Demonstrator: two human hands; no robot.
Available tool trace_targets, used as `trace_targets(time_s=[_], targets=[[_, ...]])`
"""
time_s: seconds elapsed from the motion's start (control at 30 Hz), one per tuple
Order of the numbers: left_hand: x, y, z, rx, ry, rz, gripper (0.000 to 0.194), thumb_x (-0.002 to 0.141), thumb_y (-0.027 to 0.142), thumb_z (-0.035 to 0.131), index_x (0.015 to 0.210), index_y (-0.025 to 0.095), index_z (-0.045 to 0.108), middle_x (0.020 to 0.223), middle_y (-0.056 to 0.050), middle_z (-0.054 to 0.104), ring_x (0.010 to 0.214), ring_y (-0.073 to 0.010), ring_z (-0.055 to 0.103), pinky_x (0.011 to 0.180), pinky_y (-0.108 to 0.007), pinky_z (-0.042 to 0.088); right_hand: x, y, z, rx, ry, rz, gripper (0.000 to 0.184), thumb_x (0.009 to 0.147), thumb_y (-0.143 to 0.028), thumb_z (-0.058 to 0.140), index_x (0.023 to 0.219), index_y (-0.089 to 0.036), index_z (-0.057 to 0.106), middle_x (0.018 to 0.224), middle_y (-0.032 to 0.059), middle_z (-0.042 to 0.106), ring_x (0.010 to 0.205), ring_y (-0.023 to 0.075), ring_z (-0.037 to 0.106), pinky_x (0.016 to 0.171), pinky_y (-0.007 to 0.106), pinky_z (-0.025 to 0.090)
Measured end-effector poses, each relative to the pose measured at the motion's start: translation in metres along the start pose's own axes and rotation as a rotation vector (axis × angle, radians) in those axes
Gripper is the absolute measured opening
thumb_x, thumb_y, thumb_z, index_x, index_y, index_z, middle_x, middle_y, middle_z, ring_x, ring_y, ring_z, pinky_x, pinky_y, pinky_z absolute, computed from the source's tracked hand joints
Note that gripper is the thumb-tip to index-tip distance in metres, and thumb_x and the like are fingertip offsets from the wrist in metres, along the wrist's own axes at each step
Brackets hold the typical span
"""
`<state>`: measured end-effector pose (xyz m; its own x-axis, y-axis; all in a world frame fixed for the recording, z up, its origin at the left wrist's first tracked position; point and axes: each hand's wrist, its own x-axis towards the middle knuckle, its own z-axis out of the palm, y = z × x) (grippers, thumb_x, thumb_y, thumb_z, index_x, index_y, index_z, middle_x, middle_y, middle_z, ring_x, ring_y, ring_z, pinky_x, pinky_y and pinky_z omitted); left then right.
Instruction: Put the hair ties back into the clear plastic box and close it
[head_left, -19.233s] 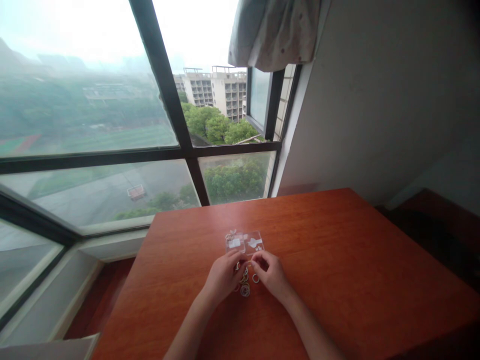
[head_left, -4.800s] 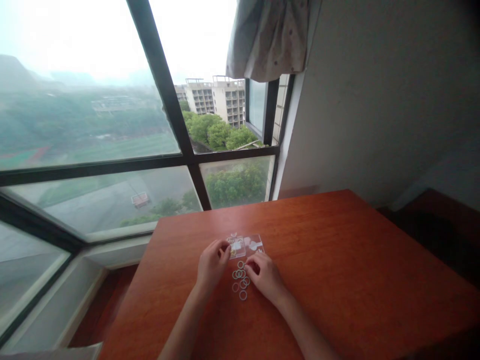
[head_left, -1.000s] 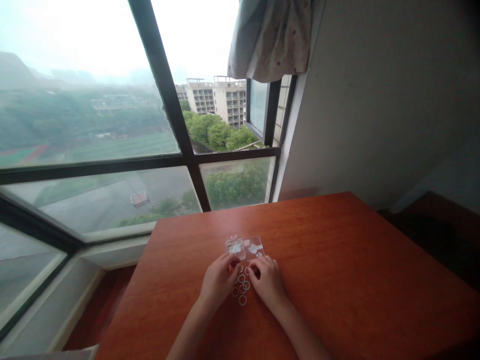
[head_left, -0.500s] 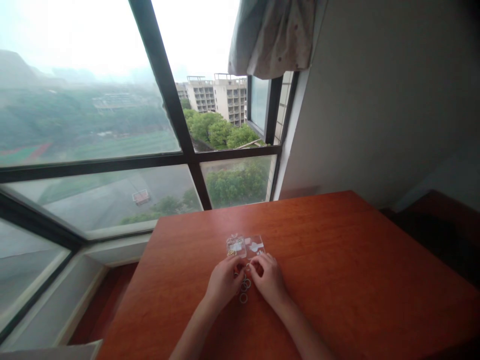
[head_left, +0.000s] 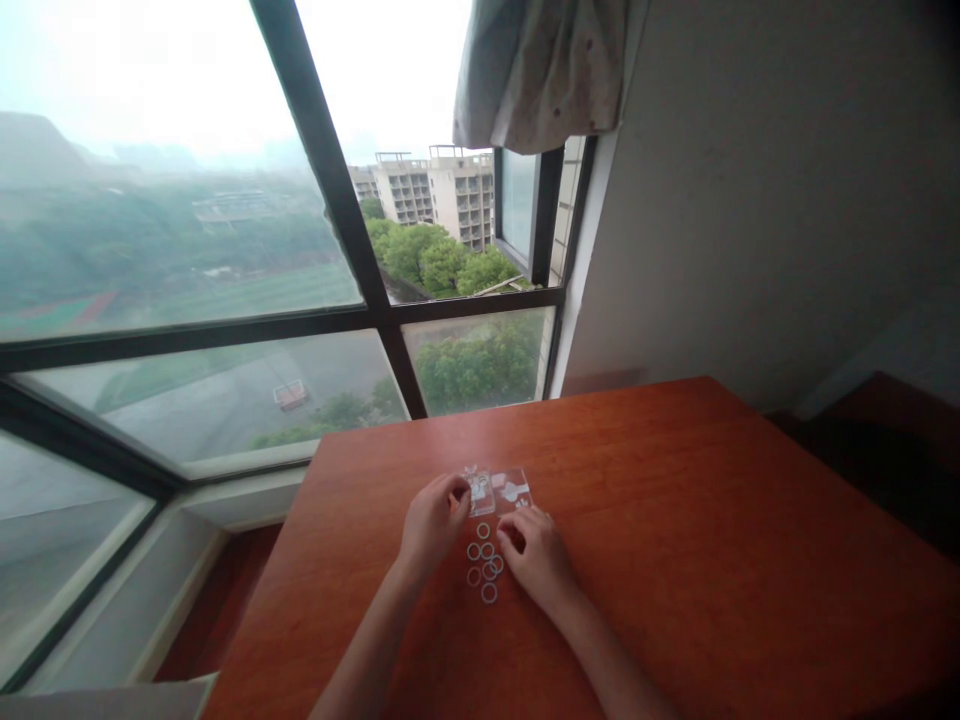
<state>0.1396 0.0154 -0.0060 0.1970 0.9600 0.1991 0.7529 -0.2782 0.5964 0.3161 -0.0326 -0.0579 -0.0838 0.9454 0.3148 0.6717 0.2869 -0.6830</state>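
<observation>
Several small pale rings (head_left: 489,593) lie in a loose cluster on the wooden table (head_left: 675,520), some overlapping. Behind them is a clear plastic box (head_left: 482,493) with more rings in it, its clear lid (head_left: 512,490) spread out to the right. My left hand (head_left: 433,525) is at the left side of the box, fingers bent toward the thumb; whatever is between the fingertips cannot be made out. Just right of the topmost ring (head_left: 483,531) rests my right hand (head_left: 536,550), thumb and fingers curled together, their tips too small to show what they hold.
A window with dark frames (head_left: 390,318) borders the table's far and left sides, one pane swung outward. A curtain (head_left: 540,80) hangs at its upper right. A plain wall (head_left: 735,220) stands on the right.
My left hand has moved up and left from the rings to the box, uncovering more rings on the table. My right hand stays nearly in place. The topmost ring now lies on the table between them.
</observation>
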Motion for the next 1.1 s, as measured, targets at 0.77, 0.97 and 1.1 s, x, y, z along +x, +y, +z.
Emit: trace_targets(time_s=[0.77,0.97,1.1], targets=[[-0.017,-0.016,-0.001,-0.066,0.035,-0.001,0.016,0.084,0.026,0.05,0.081,0.019,0.064,0.076,-0.002,0.065,0.065,-0.0135,0.055,0.063,-0.022,0.042,0.009,-0.016,0.003,-0.257,-0.091,0.064,0.009,0.083,-0.022,0.062,0.074,-0.024,0.063,0.075,0.0011,0.067,0.069,0.0173,0.06,0.064,0.027,0.035],[-0.021,-0.016,0.004,-0.114,0.016,0.036,0.016,0.084,0.025,0.049,0.081,0.019,0.064,0.075,-0.002,0.062,0.064,-0.0131,0.054,0.062,-0.022,0.042,0.014,-0.027,0.011,-0.423,-0.123,0.067,0.006,0.082,-0.022,0.063,0.076,-0.023,0.064,0.075,0.0055,0.069,0.065,0.0194,0.063,0.057,0.028,0.033],[-0.022,-0.012,0.006,-0.104,-0.025,0.041,0.014,0.082,0.022,0.049,0.079,0.019,0.062,0.075,-0.002,0.062,0.064,-0.0133,0.053,0.062,-0.022,0.041,0.015,-0.03,0.011,-0.447,-0.169,0.112,0.005,0.082,-0.022,0.061,0.079,-0.022,0.065,0.078,0.0065,0.07,0.068,0.0198,0.065,0.058,0.028,0.035]])
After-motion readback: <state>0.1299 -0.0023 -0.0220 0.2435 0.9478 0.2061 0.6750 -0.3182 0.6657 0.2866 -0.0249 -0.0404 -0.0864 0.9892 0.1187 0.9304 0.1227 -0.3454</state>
